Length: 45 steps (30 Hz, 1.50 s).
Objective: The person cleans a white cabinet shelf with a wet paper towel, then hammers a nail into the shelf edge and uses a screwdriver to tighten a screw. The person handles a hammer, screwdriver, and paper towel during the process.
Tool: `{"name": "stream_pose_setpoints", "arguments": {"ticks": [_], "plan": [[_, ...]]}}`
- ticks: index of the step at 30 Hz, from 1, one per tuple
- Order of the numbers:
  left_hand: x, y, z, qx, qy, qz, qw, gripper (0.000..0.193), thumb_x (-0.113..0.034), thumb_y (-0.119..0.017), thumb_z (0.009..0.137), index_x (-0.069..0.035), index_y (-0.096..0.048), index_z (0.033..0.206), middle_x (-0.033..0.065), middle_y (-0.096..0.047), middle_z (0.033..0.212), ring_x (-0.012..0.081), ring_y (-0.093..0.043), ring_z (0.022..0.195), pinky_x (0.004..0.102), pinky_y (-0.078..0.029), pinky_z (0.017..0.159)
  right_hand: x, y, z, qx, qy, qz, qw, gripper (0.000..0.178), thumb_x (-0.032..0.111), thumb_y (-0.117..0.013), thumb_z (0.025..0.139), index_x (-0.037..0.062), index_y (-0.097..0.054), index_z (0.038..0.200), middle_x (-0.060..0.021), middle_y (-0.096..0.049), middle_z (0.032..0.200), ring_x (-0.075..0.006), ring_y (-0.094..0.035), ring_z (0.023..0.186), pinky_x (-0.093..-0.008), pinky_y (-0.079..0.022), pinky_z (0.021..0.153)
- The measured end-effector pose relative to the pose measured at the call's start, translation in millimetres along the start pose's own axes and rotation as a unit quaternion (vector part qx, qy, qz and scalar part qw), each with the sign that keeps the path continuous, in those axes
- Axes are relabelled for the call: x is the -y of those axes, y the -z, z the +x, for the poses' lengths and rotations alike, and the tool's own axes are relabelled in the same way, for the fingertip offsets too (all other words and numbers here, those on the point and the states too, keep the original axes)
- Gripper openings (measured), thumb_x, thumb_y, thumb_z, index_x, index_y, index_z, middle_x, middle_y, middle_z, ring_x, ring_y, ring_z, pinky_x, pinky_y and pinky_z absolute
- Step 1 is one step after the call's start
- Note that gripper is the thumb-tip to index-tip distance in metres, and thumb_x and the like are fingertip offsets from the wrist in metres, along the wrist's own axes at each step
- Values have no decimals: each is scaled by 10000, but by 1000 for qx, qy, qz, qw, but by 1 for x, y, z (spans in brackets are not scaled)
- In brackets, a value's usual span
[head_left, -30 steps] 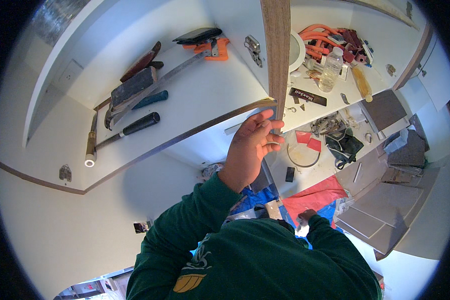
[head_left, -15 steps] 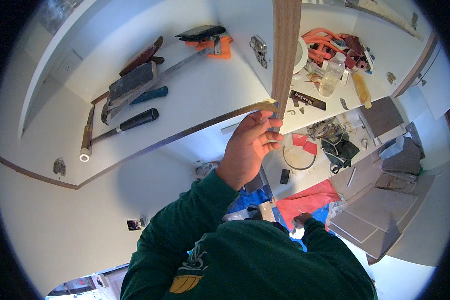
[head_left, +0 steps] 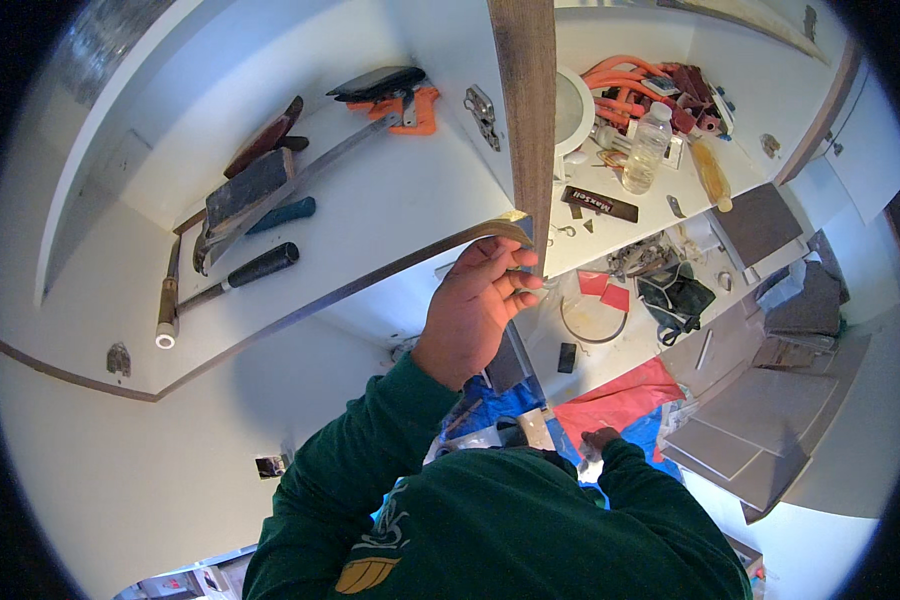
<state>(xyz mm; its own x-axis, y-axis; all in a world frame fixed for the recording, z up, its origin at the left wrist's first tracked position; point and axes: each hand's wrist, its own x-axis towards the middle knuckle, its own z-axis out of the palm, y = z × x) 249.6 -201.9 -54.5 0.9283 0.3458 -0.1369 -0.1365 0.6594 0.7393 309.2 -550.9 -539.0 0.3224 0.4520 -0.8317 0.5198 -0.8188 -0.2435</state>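
My left hand (head_left: pixel 473 308) is raised at the front corner of the upper shelf, its half-bent fingers apart. Its upper fingertips touch, or nearly touch, the brown edging strip (head_left: pixel 370 276) where the strip curves beside the upright brown panel edge (head_left: pixel 526 110). I see nothing clearly held in it. Lower down, my right hand (head_left: pixel 600 440) is beside the red cloth (head_left: pixel 620 394); its fingers are dark and too small to read. On the shelf above my left hand lie a black-handled tool (head_left: pixel 262 265), a hammer (head_left: pixel 168 300) and a handsaw (head_left: pixel 300 178) with an orange handle.
Right of the upright panel, a clear bottle (head_left: pixel 648 150), orange tubing (head_left: pixel 620 75) and a dark box (head_left: pixel 600 204) stand or lie on a shelf. Below are a black pouch (head_left: pixel 675 298), a small black rectangle (head_left: pixel 567 357) and grey panels (head_left: pixel 755 425). Metal hinges (head_left: pixel 483 117) stick out from the cabinet sides.
The whole view has shifted, so the cabinet and left hand appear further left. My left hand stays by the shelf corner, slightly lower against the strip. White matter near my right hand shows less.
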Motion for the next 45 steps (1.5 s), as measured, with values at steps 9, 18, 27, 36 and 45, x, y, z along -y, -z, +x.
{"name": "stream_pose_setpoints", "arguments": {"ticks": [9, 18, 27, 36, 45], "plan": [[0, -13, -7, -35, -33, 167, 985, 272, -198, -551, 974, -55, -523, 1204, 91, -626, 1077, 222, -601, 900, 368, -486, 858, 15, 6, 36, -160, 96, -98, 978, 371, 436, -550, 827, 113, -718, 898, -149, -703, 976, -329, -673, 903, -457, -526, 816], [-74, -23, -14, 58, -467, 791, 392, 141, -139, -704, 755, -83, -667, 879, 59, -641, 947, 253, -591, 868, 401, -440, 806, 230, 263, -172, -327, 395, 534, 673, 83, 3, -617, 824, 61, -651, 872, -9, -626, 783, -101, -570, 695, -240, -462, 645], [-77, -20, 15, 53, -440, 827, 346, 301, -215, -753, 732, -93, -619, 973, 63, -617, 953, 268, -579, 937, 421, -443, 800, 297, 348, -247, -456, 414, 559, 555, 76, 68, -683, 862, 10, -681, 910, -11, -658, 801, -75, -549, 729, -228, -455, 670], [-74, -6, 17, 63, -491, 812, 311, 297, -183, -759, 716, -99, -619, 964, 37, -613, 935, 236, -598, 853, 380, -472, 736, 307, 357, -251, -429, 419, 596, 534, 95, 46, -660, 881, -28, -668, 940, -46, -666, 798, -95, -584, 736, -230, -472, 681], [-73, -3, 15, 58, -492, 814, 302, 241, -163, -753, 700, -102, -646, 908, 12, -611, 909, 208, -593, 835, 359, -472, 720, 304, 355, -250, -399, 457, 587, 536, 118, 81, -654, 904, -22, -667, 959, -55, -681, 805, -96, -601, 730, -225, -469, 664]]}}
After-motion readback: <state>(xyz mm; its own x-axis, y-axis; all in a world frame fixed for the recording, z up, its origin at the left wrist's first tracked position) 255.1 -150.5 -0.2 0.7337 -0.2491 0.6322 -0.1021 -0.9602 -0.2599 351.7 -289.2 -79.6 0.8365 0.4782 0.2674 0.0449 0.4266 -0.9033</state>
